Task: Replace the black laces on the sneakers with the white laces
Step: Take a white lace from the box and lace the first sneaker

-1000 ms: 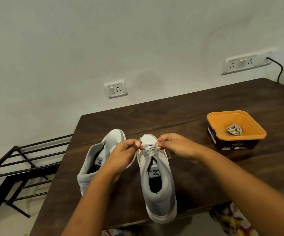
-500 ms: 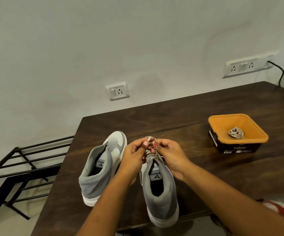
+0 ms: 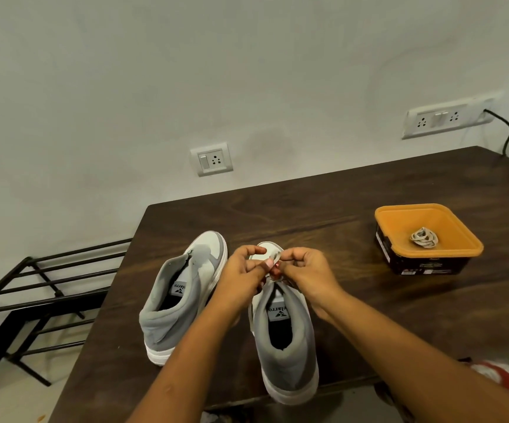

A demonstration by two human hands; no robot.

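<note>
Nearest, 1 grey-and-white sneaker stands heel-first at the table edge. Over its tongue the left hand and right hand meet, the fingers of both pinched on the white lace. The lace is judged light, limp and thin, best held close to its stiff tips. Fingers cover the eyelets, so the extent of lacing cannot be told. A 2nd sneaker sits just beside it, to the left. Farther right, well apart, an orange tub holds a pale coil, too small to identify.
</note>
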